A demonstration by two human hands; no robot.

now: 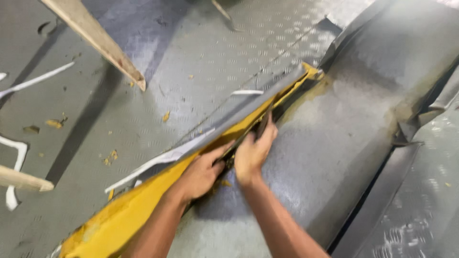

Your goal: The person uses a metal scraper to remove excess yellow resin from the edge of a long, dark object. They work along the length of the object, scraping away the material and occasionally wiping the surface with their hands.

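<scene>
Where my forearms come up from the near edge, both hands meet at one seam: my left hand (201, 174) curls under the lifted grey sheet edge (248, 112), fingers closed against the yellow foam layer (138, 203) beneath it; my right hand (253, 150) has its grip clamped on a dark, thin tool (263, 125), too blurred to name, set into the gap between sheet and foam. Yellow layer runs from lower left diagonally up to a torn yellow tip (311, 71). Right of the seam, smooth grey covering (344, 124) with a dark fold. Beyond, textured grey floor (215, 52) scattered with yellow crumbs (166, 116) and white strips (36, 80). Two pale wooden sticks: one at far left (21, 180), one upper left (95, 36).
</scene>
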